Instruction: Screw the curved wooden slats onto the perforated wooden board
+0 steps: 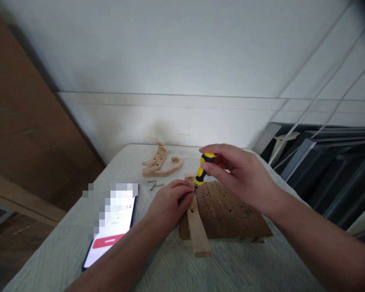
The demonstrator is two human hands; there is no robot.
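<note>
The right hand (pixel 245 172) gripped a yellow-and-black screwdriver (pixel 203 167) by its handle, with thumb and fingers closed around the upper part. The screwdriver stood tilted, its handle leaning to the right and its tip pointing down at a pale, smooth wooden piece with a round hole (pixel 199 233). The left hand (pixel 170 202) lay to the left of this piece, its thumb and fingertips drawn close together beside the screwdriver's tip; whether they pinched something small there could not be told. The pale wooden piece rested lengthwise along the left side of a brown rectangular wooden board dotted with many small dark holes (pixel 231 213), and its near end jutted out past the board's near edge. The board lay on a pale cloth-covered worktop (pixel 240 267). On the far left of the worktop sat two curved, pale wooden hooks (pixel 162 166), close together, with a few thin grey metal screws (pixel 154 185) just on their near side. Nearer and farther left was a dark-edged phone with a lit screen (pixel 117 221), part of it blurred into blocks and part hidden by the left forearm. Dark flat panels (pixel 337 158) leaned at the right, beyond the worktop.
</note>
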